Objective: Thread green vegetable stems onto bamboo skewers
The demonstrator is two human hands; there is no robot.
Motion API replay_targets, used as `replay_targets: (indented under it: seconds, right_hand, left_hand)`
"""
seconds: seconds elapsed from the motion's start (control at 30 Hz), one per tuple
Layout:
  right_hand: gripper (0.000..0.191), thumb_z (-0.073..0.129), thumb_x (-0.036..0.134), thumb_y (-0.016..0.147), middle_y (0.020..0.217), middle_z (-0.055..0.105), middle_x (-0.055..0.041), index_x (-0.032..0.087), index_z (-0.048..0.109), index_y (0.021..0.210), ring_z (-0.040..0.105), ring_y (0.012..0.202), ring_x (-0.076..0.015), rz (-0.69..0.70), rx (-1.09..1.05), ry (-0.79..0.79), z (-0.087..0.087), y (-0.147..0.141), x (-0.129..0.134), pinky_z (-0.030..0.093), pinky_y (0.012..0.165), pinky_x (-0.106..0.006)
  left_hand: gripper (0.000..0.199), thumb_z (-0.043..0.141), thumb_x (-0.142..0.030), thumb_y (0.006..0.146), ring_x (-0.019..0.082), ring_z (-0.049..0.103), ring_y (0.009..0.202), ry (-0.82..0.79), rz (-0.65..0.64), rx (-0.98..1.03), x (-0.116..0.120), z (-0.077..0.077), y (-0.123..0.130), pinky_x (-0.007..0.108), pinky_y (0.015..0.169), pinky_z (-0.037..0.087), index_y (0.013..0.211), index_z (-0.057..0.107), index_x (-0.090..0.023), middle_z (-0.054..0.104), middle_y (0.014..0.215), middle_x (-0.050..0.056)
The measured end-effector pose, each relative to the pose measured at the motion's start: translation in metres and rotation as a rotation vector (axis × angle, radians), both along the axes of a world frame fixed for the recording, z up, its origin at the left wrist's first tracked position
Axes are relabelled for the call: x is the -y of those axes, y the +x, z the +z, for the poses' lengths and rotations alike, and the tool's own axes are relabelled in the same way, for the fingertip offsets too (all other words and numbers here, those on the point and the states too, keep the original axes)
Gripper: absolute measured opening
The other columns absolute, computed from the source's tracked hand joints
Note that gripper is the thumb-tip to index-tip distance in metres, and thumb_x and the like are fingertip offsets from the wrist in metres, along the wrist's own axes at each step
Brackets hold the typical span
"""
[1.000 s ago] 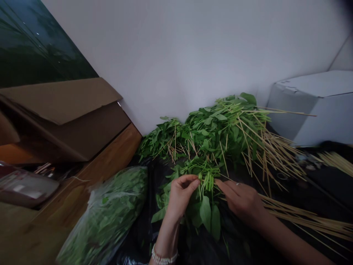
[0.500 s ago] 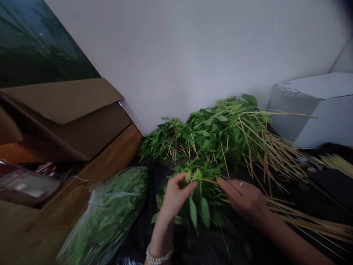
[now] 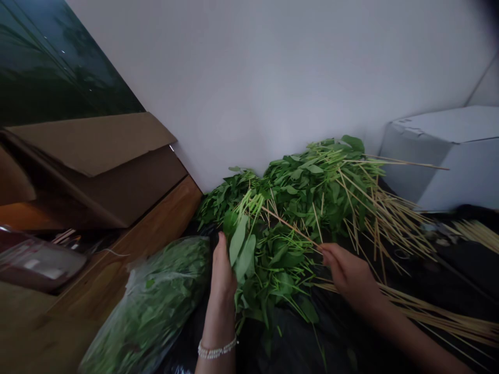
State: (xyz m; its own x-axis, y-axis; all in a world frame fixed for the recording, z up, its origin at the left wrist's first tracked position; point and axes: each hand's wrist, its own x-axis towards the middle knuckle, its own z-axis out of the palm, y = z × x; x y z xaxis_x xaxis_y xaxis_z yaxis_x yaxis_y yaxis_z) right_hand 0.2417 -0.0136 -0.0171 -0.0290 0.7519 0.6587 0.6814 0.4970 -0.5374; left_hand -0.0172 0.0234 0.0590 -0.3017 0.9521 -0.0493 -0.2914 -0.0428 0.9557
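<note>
Pinching threaded skewer (image 3: 290,226), right hand (image 3: 349,274) | cannot tell grip, left hand (image 3: 223,274) | skewered: leafy pile (image 3: 298,182), centre | seemingly unskewered: loose stems (image 3: 286,283), lower centre

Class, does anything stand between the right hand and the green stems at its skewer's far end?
Nothing visible does: the right hand holds the skewer near one end, and only bare skewer leads on to the green stems.

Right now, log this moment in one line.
left hand: beside leaves | right hand: gripping stick | green stems: on stick's end | nearby: bagged greens
</note>
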Motion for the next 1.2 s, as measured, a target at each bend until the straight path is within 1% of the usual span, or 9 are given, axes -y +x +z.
replay_targets:
  seconds: [0.13,0.23,0.33,0.43,0.57,0.8,0.93,1.03,1.2]
  right_hand:
    - [0.019,0.04,0.027,0.098,0.068,0.06,0.0033,0.021,0.058,0.101,0.059,0.057,-0.0102,0.004,-0.107,-0.103,0.006,0.001,0.0,0.047,0.057,-0.021]
    - [0.019,0.04,0.027,0.098,0.067,0.059,0.0038,0.021,0.058,0.101,0.057,0.053,-0.0094,-0.005,-0.141,-0.116,0.009,-0.001,0.003,0.046,0.055,-0.021]
    - [0.018,0.04,0.026,0.098,0.067,0.061,0.0031,0.021,0.056,0.102,0.06,0.055,-0.01,-0.007,-0.121,-0.075,0.009,-0.007,0.006,0.047,0.055,-0.02]
    - [0.017,0.04,0.023,0.098,0.081,0.069,-0.0013,0.021,0.056,0.105,0.067,0.068,-0.0119,0.007,-0.033,0.047,0.006,-0.013,0.01,0.051,0.062,-0.021]
    - [0.02,0.039,0.019,0.098,0.085,0.071,-0.0032,0.02,0.055,0.11,0.069,0.072,-0.013,0.038,0.086,0.175,0.001,-0.022,0.014,0.051,0.063,-0.021]
    - [0.024,0.046,0.018,0.097,0.089,0.072,-0.0047,0.014,0.054,0.119,0.066,0.068,-0.0127,0.053,0.264,0.29,0.003,-0.022,0.014,0.047,0.065,-0.025]
    - [0.025,0.048,0.014,0.096,0.087,0.072,-0.0069,0.011,0.056,0.119,0.065,0.071,-0.0129,0.059,0.311,0.325,0.004,-0.021,0.014,0.045,0.066,-0.026]
    - [0.024,0.049,0.014,0.095,0.079,0.069,-0.0051,0.009,0.058,0.117,0.062,0.067,-0.0126,0.068,0.328,0.34,0.005,-0.02,0.014,0.043,0.065,-0.027]
    - [0.022,0.048,0.012,0.094,0.066,0.061,-0.001,0.007,0.058,0.114,0.055,0.058,-0.0122,0.069,0.355,0.389,0.006,-0.021,0.013,0.038,0.06,-0.029]
  left_hand:
    - [0.049,0.059,-0.059,0.081,0.021,0.069,0.086,0.01,-0.12,0.001,0.01,-0.008,0.02,0.03,0.074,0.053,0.105,0.07,-0.018,0.074,0.097,0.009]
    - [0.056,0.051,-0.063,0.084,0.023,0.068,0.083,-0.01,-0.324,-0.093,0.026,-0.02,0.052,0.031,0.071,0.052,0.097,0.072,-0.013,0.073,0.088,0.012]
    - [0.058,0.055,-0.057,0.085,0.022,0.066,0.087,0.01,-0.547,-0.157,0.043,-0.032,0.087,0.033,0.075,0.052,0.123,0.063,-0.014,0.07,0.106,0.014]
    - [0.046,0.065,-0.038,0.083,0.021,0.063,0.098,0.119,-0.481,-0.275,0.051,-0.036,0.109,0.033,0.087,0.05,0.125,0.063,-0.02,0.065,0.118,0.011]
    - [0.023,0.058,-0.031,0.088,0.021,0.062,0.1,0.224,-0.368,-0.352,0.051,-0.029,0.115,0.032,0.092,0.047,0.095,0.075,-0.018,0.068,0.099,0.009]
    - [0.027,0.053,-0.043,0.09,0.011,0.056,0.062,0.188,-0.16,-0.311,0.019,-0.009,0.063,0.021,0.059,0.043,0.088,0.063,-0.018,0.069,0.074,0.002]
    - [0.031,0.055,-0.043,0.086,0.01,0.054,0.056,0.209,-0.081,-0.493,-0.03,-0.002,0.006,0.019,0.055,0.041,0.095,0.066,-0.016,0.066,0.069,0.0]
    - [0.033,0.044,-0.037,0.09,0.013,0.06,0.062,0.12,0.011,-0.796,-0.076,-0.006,-0.03,0.02,0.057,0.044,0.1,0.064,-0.013,0.07,0.074,0.004]
    - [0.028,0.046,-0.026,0.087,0.016,0.064,0.062,-0.028,0.006,-1.081,-0.143,-0.014,-0.062,0.023,0.06,0.047,0.089,0.07,-0.012,0.072,0.07,0.007]
